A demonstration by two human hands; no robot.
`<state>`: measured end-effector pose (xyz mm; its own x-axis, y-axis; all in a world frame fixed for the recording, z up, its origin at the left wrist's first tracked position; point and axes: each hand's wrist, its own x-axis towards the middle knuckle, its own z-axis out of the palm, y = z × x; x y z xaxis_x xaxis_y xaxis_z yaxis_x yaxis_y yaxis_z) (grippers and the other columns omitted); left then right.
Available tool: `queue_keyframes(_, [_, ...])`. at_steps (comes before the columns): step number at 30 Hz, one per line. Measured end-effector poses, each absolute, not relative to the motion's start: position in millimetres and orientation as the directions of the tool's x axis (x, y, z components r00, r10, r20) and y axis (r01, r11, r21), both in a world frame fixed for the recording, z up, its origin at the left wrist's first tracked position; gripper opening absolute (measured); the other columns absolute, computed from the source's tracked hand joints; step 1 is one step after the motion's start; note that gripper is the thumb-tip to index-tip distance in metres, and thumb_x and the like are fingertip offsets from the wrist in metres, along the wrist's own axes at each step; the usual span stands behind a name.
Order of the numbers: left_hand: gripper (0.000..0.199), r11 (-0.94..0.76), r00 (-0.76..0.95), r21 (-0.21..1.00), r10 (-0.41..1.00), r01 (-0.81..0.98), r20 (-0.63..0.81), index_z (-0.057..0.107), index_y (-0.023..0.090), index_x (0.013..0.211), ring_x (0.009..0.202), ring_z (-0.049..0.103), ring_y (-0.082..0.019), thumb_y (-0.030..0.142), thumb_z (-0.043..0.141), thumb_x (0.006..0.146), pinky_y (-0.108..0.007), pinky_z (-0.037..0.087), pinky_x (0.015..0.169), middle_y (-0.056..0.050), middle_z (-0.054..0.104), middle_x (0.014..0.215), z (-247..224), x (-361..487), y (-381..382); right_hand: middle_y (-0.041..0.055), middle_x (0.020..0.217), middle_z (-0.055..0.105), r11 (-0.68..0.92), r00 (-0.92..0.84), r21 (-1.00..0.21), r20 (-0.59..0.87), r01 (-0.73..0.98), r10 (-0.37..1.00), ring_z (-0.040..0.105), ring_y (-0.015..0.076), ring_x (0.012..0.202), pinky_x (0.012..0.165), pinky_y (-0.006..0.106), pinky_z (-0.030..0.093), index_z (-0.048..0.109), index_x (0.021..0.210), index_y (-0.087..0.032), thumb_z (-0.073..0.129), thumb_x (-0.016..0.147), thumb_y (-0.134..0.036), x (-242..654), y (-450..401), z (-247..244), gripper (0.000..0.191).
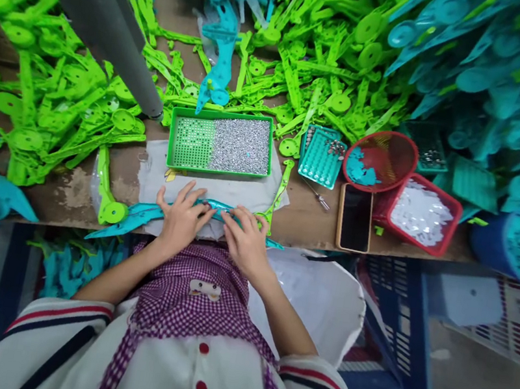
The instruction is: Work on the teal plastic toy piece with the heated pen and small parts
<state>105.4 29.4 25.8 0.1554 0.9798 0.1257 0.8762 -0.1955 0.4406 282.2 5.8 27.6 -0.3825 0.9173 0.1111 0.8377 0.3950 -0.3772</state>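
A long blue plastic part (138, 217) lies across the table's front edge on a pale cloth (155, 171). My left hand (182, 218) grips its middle, thumb and forefinger pressed on it. Just to the right, my right hand (246, 238) pinches the same part, its fingertips close to those of the left. Whatever small piece may be between the fingertips is too small to tell. Behind the hands stands a green tray (170, 157), its right half covered with small silvery pieces (242, 146).
Green plastic parts (59, 90) heap up behind and at left, blue ones (498, 61) at right. A grey post (106, 12) slants at left. Rightward are a teal tray (321, 158), screwdriver (322, 200), phone (355, 216), red baskets (408, 146) and a blue tub (489, 241).
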Motion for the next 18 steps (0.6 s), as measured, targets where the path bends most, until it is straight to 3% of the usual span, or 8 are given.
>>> queue_keyframes(7, [0.020,-0.152,0.193,0.440,0.980,0.885,-0.051,0.077,0.027,0.085,0.136,0.041,-0.035,0.035,0.059,0.091,-0.071,0.004,0.110,-0.009,0.060,0.135,38.7,95.5,33.4,0.0114,0.122,0.067,0.451,-0.426,-0.299,0.146,0.841,0.893,0.053,0.0225,0.124,0.101,0.040,0.028,0.064,0.117,-0.021,0.043,0.098,-0.022,272.9,12.1,17.8,0.029])
queue_keyframes(18, [0.023,-0.185,0.149,0.424,0.982,0.886,0.118,0.071,0.022,0.071,0.127,0.051,-0.032,0.034,0.062,0.089,-0.067,0.003,0.111,-0.008,0.067,0.126,23.4,106.1,29.6,0.0096,0.128,0.065,0.392,-0.411,-0.387,0.037,0.834,0.911,0.049,0.0238,0.131,0.107,0.045,0.024,0.058,0.128,-0.023,0.040,0.100,-0.031,281.6,12.2,24.5,0.034])
